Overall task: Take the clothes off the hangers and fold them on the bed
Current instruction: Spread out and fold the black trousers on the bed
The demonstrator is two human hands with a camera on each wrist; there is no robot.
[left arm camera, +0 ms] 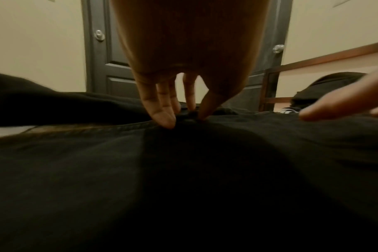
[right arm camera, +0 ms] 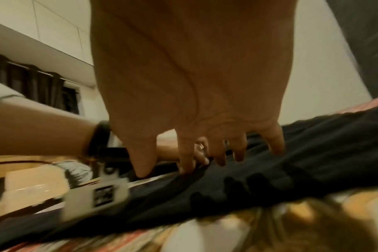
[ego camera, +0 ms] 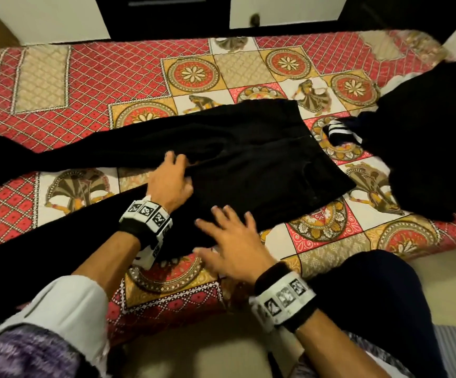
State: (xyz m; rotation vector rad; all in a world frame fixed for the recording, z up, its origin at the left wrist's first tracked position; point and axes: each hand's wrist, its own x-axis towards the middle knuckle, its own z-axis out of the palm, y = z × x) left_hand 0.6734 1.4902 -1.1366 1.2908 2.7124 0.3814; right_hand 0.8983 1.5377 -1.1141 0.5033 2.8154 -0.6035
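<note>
The fingers (left arm camera: 162, 116) of the left hand (ego camera: 171, 181) pinch a small fold of the black denim trousers (ego camera: 248, 159) between thumb and fingertips, near the crotch seam. The right hand (ego camera: 231, 241) has its fingers spread wide and straight, pressing flat on the near edge of the same trousers. The trousers lie across the red and gold patterned bed cover (ego camera: 85, 77), waist to the right. A dark pile of clothes (ego camera: 433, 145) lies further right on the bed.
</note>
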